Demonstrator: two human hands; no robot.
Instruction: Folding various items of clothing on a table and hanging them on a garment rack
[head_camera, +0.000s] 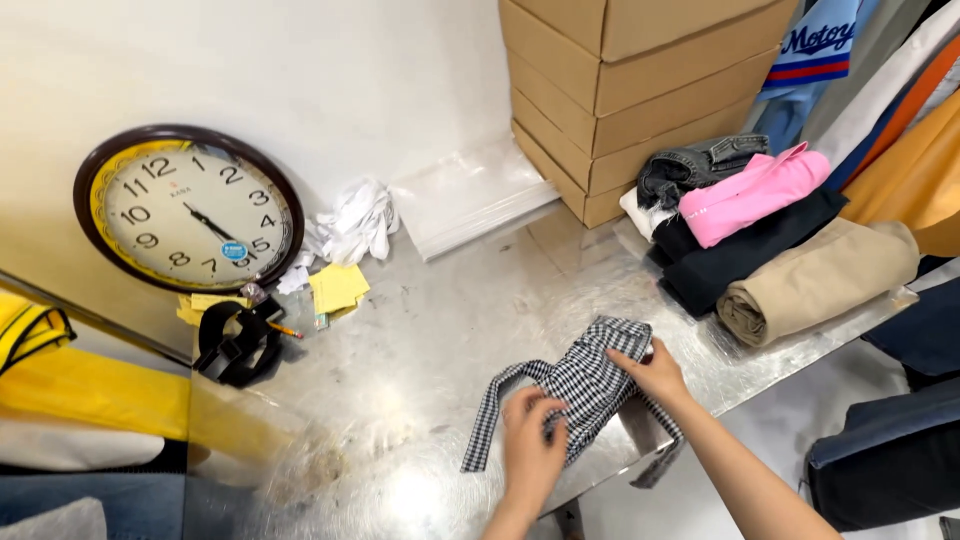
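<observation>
A black-and-white checked garment (585, 385) lies bunched near the front edge of a shiny metal table (440, 330), with a long strap trailing to the lower left and another hanging off the edge. My left hand (530, 445) presses on its near side, fingers curled into the cloth. My right hand (650, 368) pinches the garment's right upper part.
A round wall clock (188, 208) leans on the wall at left, with a black strap (238, 345), yellow notes (338, 288) and crumpled white cloth (352, 222) beside it. Stacked cardboard boxes (630, 90) stand behind. Folded clothes (760, 240) pile at right. Clear plastic bags (470, 195) lie by the wall.
</observation>
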